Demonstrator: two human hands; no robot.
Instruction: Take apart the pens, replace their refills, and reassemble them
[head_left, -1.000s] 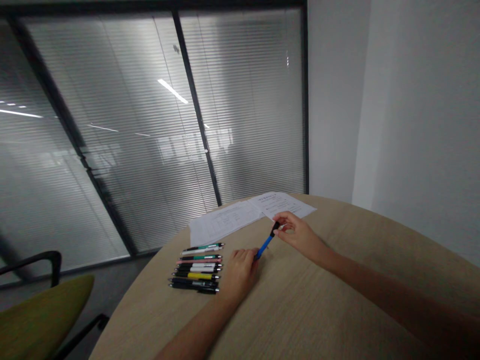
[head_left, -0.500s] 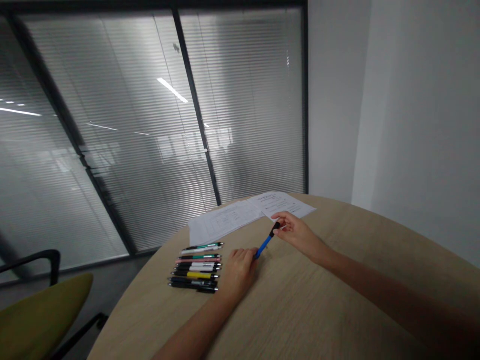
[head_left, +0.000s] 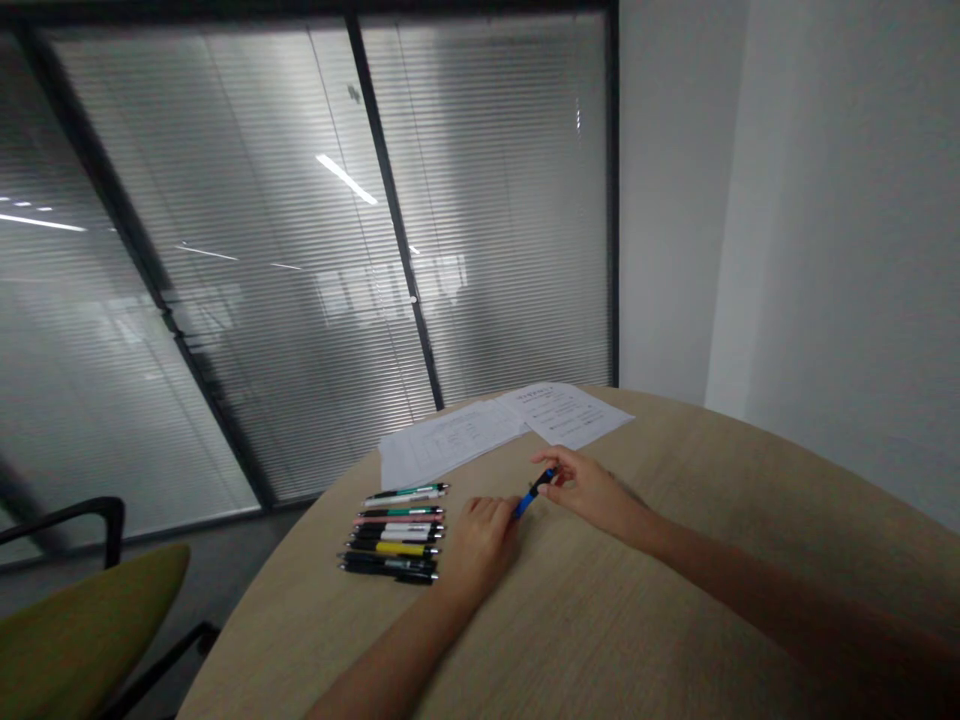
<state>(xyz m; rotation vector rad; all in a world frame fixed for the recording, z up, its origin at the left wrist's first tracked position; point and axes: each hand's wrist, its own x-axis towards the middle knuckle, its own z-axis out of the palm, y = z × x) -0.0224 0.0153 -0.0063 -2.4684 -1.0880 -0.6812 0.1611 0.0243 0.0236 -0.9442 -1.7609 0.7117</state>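
Note:
A blue and black pen (head_left: 526, 502) slants up to the right between my two hands, above the wooden table. My left hand (head_left: 482, 542) is closed round its lower blue end, which the fingers partly hide. At the upper black part, my right hand (head_left: 583, 486) pinches with thumb and fingers. Just left of my left hand lies a stack of pens side by side, among them a yellow and black pen (head_left: 397, 549), a white and black pen (head_left: 396, 534), a green and black pen (head_left: 405, 512) and a black pen (head_left: 386, 566).
Printed paper sheets (head_left: 450, 440) lie along the far edge of the round table (head_left: 637, 620). A green chair (head_left: 90, 625) with black armrests stands at the left. Behind the table are a glass partition with blinds (head_left: 510, 220) and a pale wall (head_left: 840, 250).
My right hand has moved down and nearer to my left hand. The pen's visible length between the hands is shorter, and a blue tip shows above its black part. My left hand has stayed put.

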